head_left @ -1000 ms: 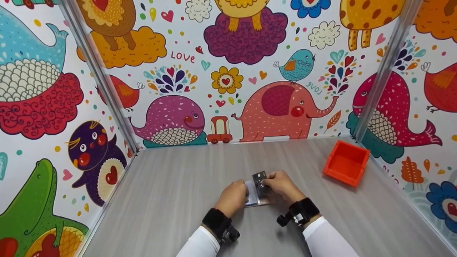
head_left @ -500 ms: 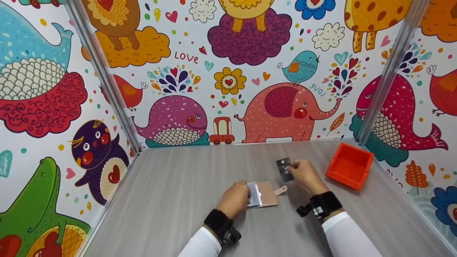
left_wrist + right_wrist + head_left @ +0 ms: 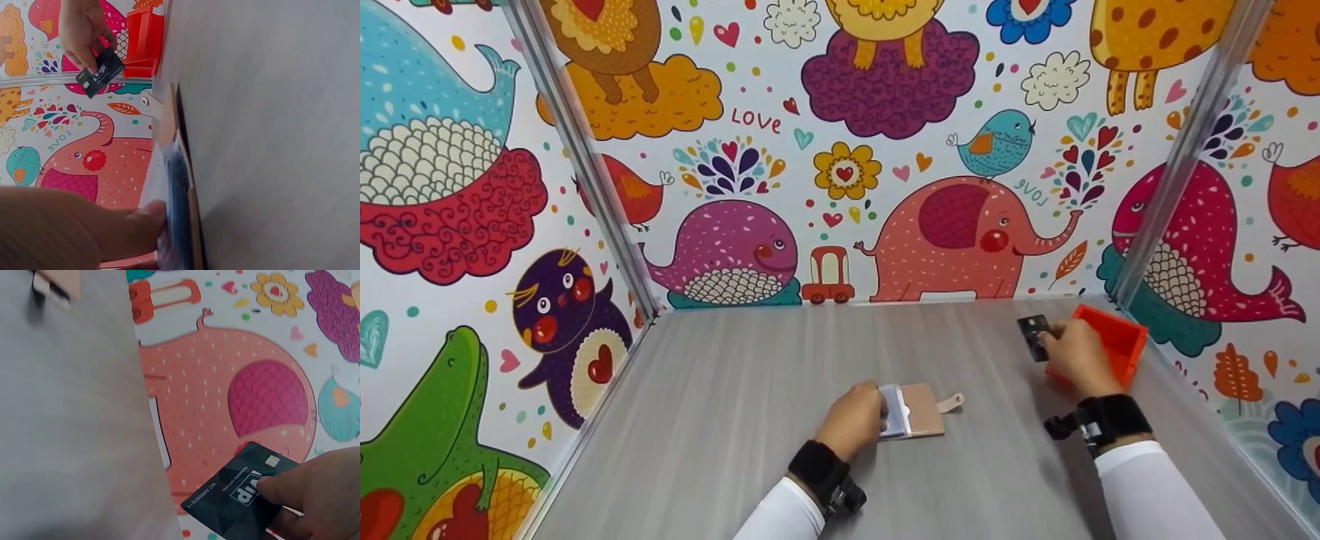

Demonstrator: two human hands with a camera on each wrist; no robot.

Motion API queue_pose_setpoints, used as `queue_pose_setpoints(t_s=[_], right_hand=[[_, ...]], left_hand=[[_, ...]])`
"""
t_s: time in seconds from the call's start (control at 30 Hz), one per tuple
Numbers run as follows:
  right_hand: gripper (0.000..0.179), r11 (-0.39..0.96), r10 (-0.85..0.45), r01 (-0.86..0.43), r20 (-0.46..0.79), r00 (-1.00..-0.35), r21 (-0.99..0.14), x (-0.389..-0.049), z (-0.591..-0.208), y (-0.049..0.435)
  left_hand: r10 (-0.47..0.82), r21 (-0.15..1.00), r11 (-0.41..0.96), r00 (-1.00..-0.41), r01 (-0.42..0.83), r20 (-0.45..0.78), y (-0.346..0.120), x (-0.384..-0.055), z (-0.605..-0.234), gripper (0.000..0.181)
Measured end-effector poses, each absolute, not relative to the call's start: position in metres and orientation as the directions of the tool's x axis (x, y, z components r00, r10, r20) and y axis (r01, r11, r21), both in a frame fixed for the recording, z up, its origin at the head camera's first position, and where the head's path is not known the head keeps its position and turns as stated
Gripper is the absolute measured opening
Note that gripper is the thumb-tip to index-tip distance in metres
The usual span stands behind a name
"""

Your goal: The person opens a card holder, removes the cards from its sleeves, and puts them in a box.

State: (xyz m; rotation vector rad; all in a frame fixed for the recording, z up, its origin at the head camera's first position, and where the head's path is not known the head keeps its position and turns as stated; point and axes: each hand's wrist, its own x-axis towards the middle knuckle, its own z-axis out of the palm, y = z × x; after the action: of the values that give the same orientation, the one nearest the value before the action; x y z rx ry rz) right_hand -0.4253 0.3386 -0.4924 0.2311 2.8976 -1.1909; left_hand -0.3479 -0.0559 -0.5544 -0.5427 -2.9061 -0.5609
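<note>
A black VIP card [image 3: 1033, 337] with a small chip is pinched between the thumb and fingers of my right hand [image 3: 1078, 358], held up beside and partly over the orange-red bin [image 3: 1126, 341]. In the right wrist view the card's printed face [image 3: 225, 498] shows. An opened tan card holder [image 3: 924, 411] with clear plastic sleeves [image 3: 894, 411] and a snap strap [image 3: 952, 403] lies on the table. My left hand [image 3: 851, 420] holds its left side, thumb pressed on the sleeves [image 3: 177, 202] in the left wrist view; the other fingers are mostly hidden.
The grey wood-grain table [image 3: 735, 375] is enclosed by printed cartoon walls [image 3: 885, 150] with metal corner posts [image 3: 585, 150]. The bin stands near the back right corner, close to the right wall.
My right hand has drawn the card away from the card holder and carried it right and back, to the bin. My left hand has stayed at the holder.
</note>
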Motion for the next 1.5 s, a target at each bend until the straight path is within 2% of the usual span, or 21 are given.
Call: queue_pose_setpoints(t_s=[0.2, 0.6, 0.83, 0.97, 1.2, 1.5], right_hand=[[0.036, 0.798, 0.195, 0.105, 0.089, -0.977, -0.593, -0.419, -0.501, 0.369], [0.038, 0.834, 0.229, 0.143, 0.098, -0.968, -0.533, -0.413, -0.503, 0.391], [0.037, 0.869, 0.238, 0.190, 0.049, -0.970, -0.458, -0.410, -0.506, 0.390], [0.036, 0.895, 0.237, 0.185, 0.081, -0.968, -0.406, -0.410, -0.506, 0.387], [0.027, 0.940, 0.214, 0.150, 0.189, -0.958, -0.307, -0.407, -0.511, 0.384], [0.022, 0.976, 0.098, 0.031, 0.301, -0.948, -0.218, -0.404, -0.526, 0.373]], left_hand=[[0.338, 0.299, 0.871, -0.918, 0.389, 0.209, -0.056, -0.347, -0.555, 0.014], [0.324, 0.313, 0.877, -0.929, 0.366, 0.180, -0.055, -0.348, -0.554, 0.014], [0.322, 0.327, 0.873, -0.931, 0.362, 0.173, -0.056, -0.348, -0.556, 0.015], [0.322, 0.325, 0.872, -0.928, 0.367, 0.185, -0.056, -0.348, -0.556, 0.017], [0.326, 0.318, 0.870, -0.924, 0.376, 0.200, -0.055, -0.347, -0.555, 0.012], [0.327, 0.308, 0.874, -0.924, 0.375, 0.198, -0.056, -0.347, -0.555, 0.011]])
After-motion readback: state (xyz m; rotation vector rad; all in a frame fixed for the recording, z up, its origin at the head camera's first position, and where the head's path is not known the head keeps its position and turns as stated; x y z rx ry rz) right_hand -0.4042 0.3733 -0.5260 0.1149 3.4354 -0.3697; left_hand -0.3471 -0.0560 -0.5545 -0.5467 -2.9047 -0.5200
